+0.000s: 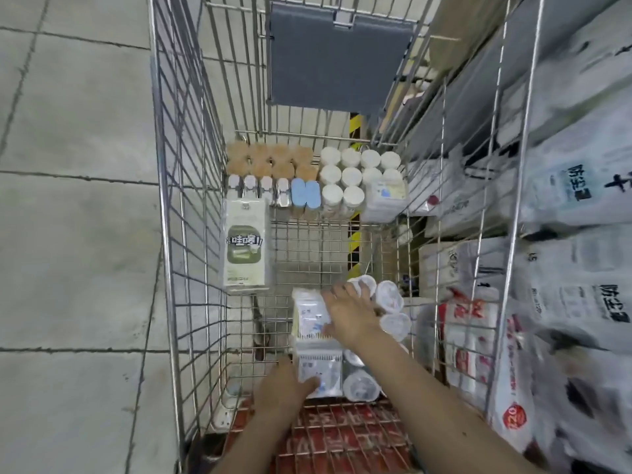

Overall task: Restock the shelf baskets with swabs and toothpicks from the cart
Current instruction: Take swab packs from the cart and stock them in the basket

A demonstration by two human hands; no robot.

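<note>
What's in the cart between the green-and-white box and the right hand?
Head view: only bare wire cart floor between the green-and-white box and the right hand.

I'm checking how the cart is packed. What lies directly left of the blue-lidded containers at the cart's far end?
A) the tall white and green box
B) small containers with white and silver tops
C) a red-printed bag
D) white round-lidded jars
B: the small containers with white and silver tops stand in a row just left of the blue-lidded containers; the white round-lidded jars stand to their right.
</note>
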